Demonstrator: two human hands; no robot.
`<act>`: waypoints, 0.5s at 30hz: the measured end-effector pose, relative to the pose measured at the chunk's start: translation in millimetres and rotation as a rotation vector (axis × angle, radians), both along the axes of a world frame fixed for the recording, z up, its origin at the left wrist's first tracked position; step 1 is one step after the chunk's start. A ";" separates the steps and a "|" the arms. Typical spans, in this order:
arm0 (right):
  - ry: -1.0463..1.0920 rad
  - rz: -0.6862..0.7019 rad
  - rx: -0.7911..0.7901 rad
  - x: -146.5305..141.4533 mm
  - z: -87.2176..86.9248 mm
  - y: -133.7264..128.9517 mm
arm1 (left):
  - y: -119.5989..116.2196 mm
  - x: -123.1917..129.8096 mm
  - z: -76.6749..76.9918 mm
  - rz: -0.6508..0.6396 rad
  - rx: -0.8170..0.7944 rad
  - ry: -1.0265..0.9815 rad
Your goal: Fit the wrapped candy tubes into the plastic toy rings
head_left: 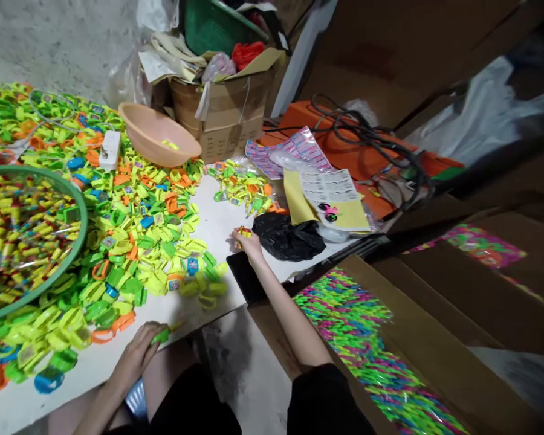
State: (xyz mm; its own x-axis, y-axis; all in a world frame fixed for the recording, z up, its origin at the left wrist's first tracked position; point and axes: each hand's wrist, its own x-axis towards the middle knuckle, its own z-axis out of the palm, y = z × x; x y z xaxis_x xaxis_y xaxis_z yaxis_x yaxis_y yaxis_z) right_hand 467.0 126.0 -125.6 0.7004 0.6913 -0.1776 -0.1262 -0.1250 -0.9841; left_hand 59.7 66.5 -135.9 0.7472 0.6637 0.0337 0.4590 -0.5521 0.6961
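My left hand (pixel 141 345) is at the table's near edge, fingers closed around a green plastic toy watch (pixel 161 336). My right hand (pixel 250 243) reaches farther out over the white table (pixel 217 217), curled round some small yellow-and-red pieces (pixel 243 231); their exact kind is too small to make out. Just below that hand lies a black phone (pixel 245 277), and a black plastic bag (pixel 290 235) sits to its right. Toy watches in yellow, green, orange and blue (pixel 163 241) are heaped over the left of the table.
A green-rimmed basket (pixel 82 223) of small yellow-red pieces stands at left. Behind are a peach bowl (pixel 158 136), a white power strip (pixel 110 150) and a cardboard box (pixel 229 112). Printed sheets (pixel 330 193) lie right; an open carton of colourful sticks (pixel 344 320) is below.
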 end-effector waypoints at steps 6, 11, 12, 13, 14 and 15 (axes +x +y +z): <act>-0.131 -0.152 0.001 76.2 -11.1 82.3 | 9.7 -1.6 -39.4 0.041 0.312 -0.025; -0.226 -0.149 -0.071 109.1 -21.8 145.6 | 15.9 -0.6 -55.4 0.182 0.316 -0.003; -0.244 -0.146 -0.094 112.3 -24.9 155.0 | 16.7 -1.2 -56.6 0.222 0.310 -0.005; -0.264 -0.144 -0.114 114.5 -28.1 162.8 | 17.4 -2.1 -57.8 0.260 0.304 -0.015; -0.285 -0.145 -0.131 116.1 -31.3 169.1 | 18.2 -3.5 -59.3 0.290 0.297 -0.030; -0.306 -0.147 -0.145 117.2 -34.2 173.8 | 18.8 -5.2 -61.3 0.306 0.291 -0.049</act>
State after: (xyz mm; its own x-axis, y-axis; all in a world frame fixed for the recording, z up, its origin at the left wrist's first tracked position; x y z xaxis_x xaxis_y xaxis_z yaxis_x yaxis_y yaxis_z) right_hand 584.2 299.8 -159.8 0.8265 0.5620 -0.0334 0.1441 -0.2685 -0.9524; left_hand 54.5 85.2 -197.2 0.5100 0.8121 0.2836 0.6022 -0.5725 0.5563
